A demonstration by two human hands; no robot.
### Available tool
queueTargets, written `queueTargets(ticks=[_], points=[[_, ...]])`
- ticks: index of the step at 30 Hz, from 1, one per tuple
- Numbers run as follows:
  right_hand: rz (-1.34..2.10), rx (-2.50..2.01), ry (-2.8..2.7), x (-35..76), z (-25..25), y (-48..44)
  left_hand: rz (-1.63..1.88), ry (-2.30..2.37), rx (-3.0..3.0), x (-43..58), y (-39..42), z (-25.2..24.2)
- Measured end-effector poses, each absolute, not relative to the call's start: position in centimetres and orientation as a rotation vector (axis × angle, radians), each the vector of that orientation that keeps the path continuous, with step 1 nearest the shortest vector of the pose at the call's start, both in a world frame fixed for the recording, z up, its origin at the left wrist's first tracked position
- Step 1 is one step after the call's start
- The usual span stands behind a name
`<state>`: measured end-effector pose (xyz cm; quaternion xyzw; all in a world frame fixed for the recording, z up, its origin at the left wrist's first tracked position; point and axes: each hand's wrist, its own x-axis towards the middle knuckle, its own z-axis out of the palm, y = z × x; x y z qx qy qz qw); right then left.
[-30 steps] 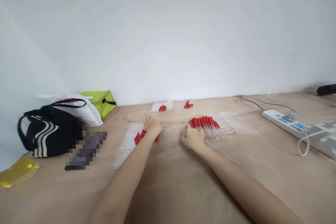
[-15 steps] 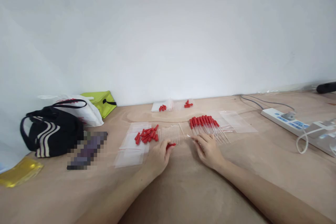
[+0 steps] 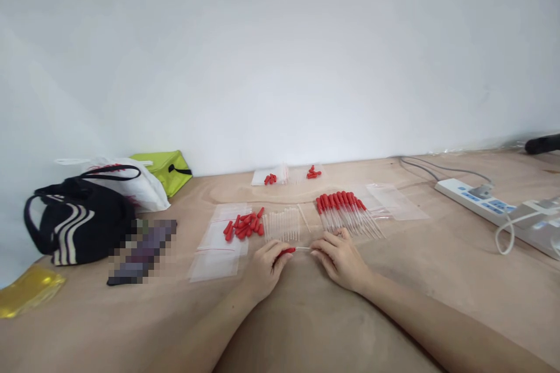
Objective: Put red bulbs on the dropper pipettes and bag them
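Observation:
My left hand (image 3: 265, 263) pinches a small red rubber cap (image 3: 287, 251) near the middle of the wooden table (image 3: 306, 326). My right hand (image 3: 342, 258) pinches a thin clear glass tube (image 3: 304, 249), its end meeting the cap. Just beyond my hands lie a pile of loose red caps (image 3: 245, 225), a row of bare clear tubes (image 3: 282, 225) and a row of red-capped droppers (image 3: 345, 211).
Clear zip bags (image 3: 217, 247) lie at the left, another zip bag (image 3: 394, 201) at the right. Two small packets with red caps (image 3: 289, 175) sit by the wall. A black striped bag (image 3: 76, 221), a green pouch (image 3: 164, 169) and a power strip (image 3: 490, 204) flank the work area.
Both hands drew back from the piles toward me, the left with a red cap, the right with a clear tube. Cap and tube have come together between them.

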<state>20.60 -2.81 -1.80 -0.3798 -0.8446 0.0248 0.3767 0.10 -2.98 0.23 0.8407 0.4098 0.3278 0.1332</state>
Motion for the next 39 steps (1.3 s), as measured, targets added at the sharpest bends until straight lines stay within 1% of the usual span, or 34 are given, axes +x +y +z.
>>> queueTargets(ticks=[8, 18, 30, 39], points=[[0.075, -0.976, -2.228, 20.71, -1.64, -2.96, 0.955, 1.129, 2.436, 0.23, -3.17, 0.43], [0.183, -0.904, -2.305, 21.08, -1.27, -2.68, 0.915, 1.017, 2.443, 0.22, -3.26, 0.42], [-0.018, -0.920, -2.348, 20.94, -1.27, -3.00, 0.805, 1.013, 2.534, 0.07, -3.20, 0.21], [0.044, -0.948, -2.325, 20.52, -1.45, -3.35, 0.837, 1.021, 2.635, 0.16, -3.09, 0.06]])
